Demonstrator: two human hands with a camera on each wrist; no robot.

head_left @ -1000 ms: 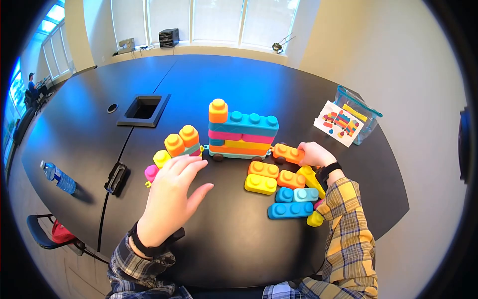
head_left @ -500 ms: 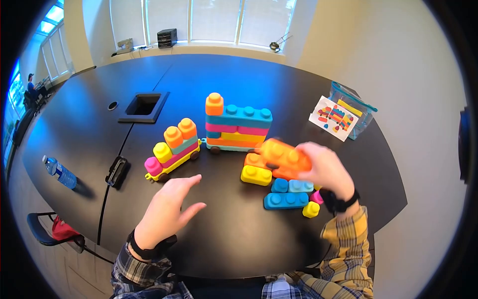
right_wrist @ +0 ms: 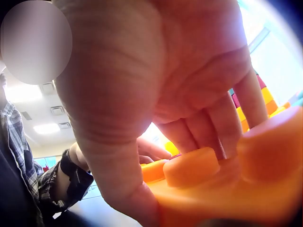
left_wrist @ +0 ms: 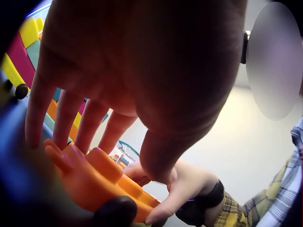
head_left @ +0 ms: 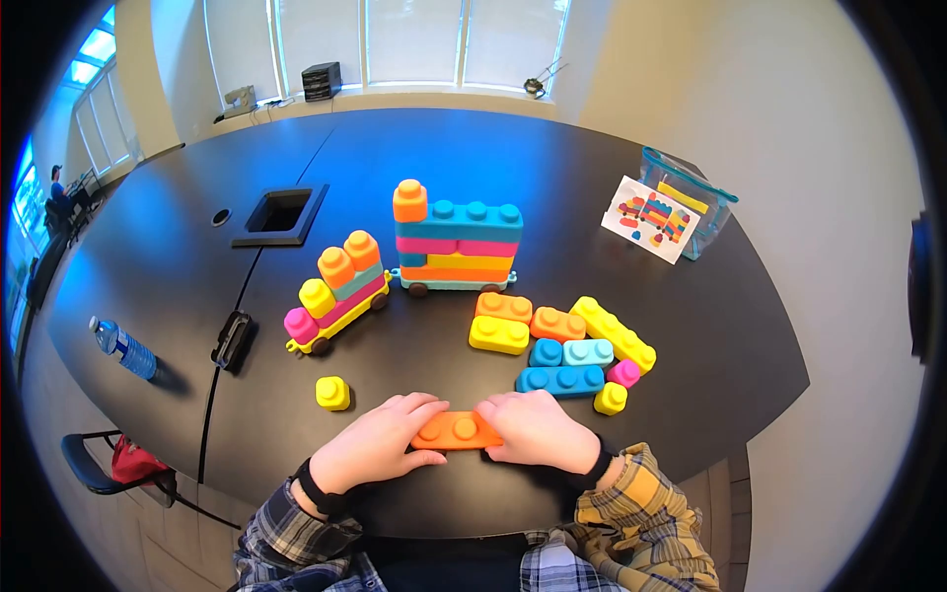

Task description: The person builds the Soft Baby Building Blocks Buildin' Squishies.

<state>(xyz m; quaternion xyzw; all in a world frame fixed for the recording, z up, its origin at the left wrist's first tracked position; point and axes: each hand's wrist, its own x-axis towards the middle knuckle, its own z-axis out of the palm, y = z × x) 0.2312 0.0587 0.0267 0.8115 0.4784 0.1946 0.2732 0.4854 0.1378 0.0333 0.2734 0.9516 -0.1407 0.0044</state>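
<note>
Smooth, low-sheen plastic of the orange wheeled base, smooth light-reflecting tabletop, woven cloth sleeves.

Bright windows rise beyond a dark table, beside a pale wall.

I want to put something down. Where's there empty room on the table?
The table is bare behind the tall wagon, between the square hole and the picture card. Also right of the long yellow block, to the edge. It's crowded where the loose blocks bunch together, and in front, where left hand and right hand hold the orange wagon.
</note>
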